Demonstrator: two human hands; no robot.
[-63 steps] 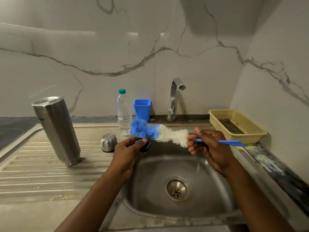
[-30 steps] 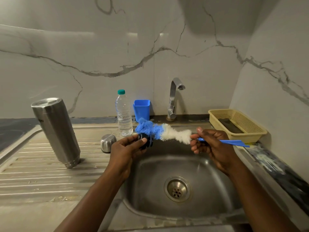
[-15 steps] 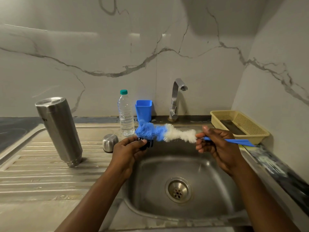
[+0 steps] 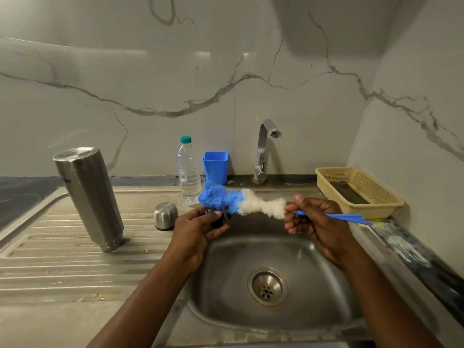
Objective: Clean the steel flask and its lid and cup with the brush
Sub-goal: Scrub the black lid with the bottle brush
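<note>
Fingers (image 4: 204, 214) of left hand (image 4: 193, 231) curl round one small black round lid (image 4: 218, 222), gripping it; the hand hides most of it. Fingers (image 4: 292, 222) of right hand (image 4: 319, 222) pinch the thin blue handle of one bottle brush (image 4: 241, 200) with blue-and-white bristles. The blue bristle end rests against the lid from above. Both hands are above the back part of one steel sink (image 4: 226, 267), one round drain (image 4: 267, 286) at its bottom.

Left, on the ribbed steel counter (image 4: 50, 259): one tall steel flask (image 4: 88, 197), threaded end down, looks tilted; one small domed steel cup (image 4: 165, 215), mouth down, just beside the left hand.

Behind: one clear plastic water bottle (image 4: 188, 172) with green cap, one blue plastic tumbler (image 4: 215, 167), one chrome tap (image 4: 263, 149).

Right: one yellow mesh basket (image 4: 376, 197), one dark item inside, cannot tell what.
</note>
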